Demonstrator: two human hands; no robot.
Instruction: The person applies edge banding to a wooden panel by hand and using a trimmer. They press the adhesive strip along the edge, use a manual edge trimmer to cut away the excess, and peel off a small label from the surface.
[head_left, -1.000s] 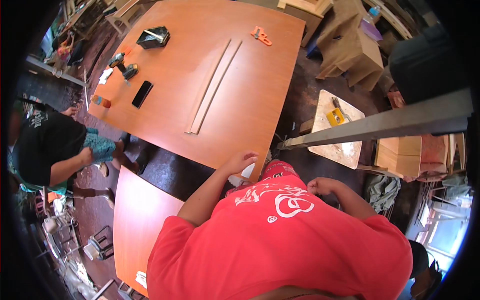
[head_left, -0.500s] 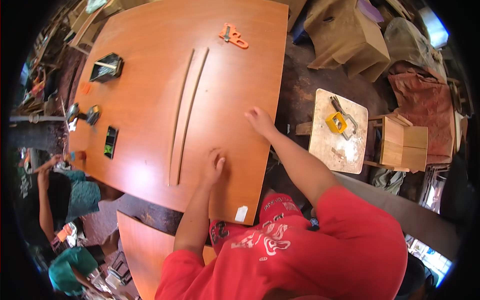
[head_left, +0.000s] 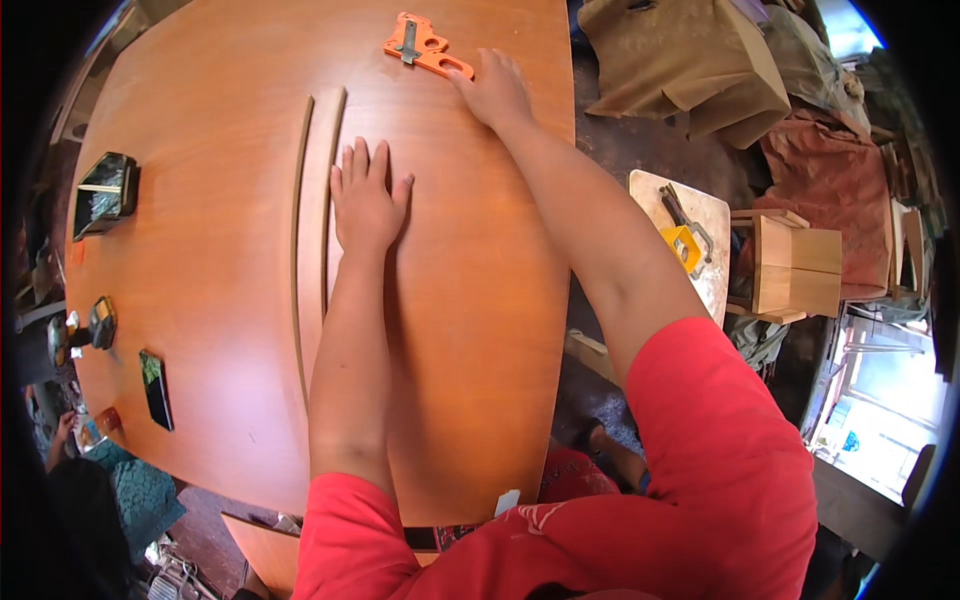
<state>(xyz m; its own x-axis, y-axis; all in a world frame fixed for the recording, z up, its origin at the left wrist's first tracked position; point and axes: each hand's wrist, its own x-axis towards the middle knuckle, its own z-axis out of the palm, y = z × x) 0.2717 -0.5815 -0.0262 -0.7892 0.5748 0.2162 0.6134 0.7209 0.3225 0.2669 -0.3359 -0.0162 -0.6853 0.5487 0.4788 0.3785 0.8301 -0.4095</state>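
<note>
My left hand (head_left: 367, 197) is open, fingers spread, over the brown wooden tabletop (head_left: 480, 300). Its fingertips are beside the wider of two long, thin wooden strips; this pale wide strip (head_left: 317, 190) runs alongside a narrower strip (head_left: 299, 240). Farther up the table, my right hand (head_left: 497, 88) reaches out with its fingers apart. At its thumb is the lower end of an orange plastic jig (head_left: 424, 57) with a grey metal bar across it. Thumb and jig meet in the picture, but I see no closed grip.
On the table's left are a black open box (head_left: 107, 195), a cordless drill (head_left: 100, 325) and a flat black tray (head_left: 155, 390). A small side table (head_left: 690, 205) at right carries a yellow holder and a clamp. Another person (head_left: 75, 500) is at lower left.
Both hands have moved forward over the table, the right one up to the orange jig. My left hand has come up beside the strips and spread its fingers. The view has shifted.
</note>
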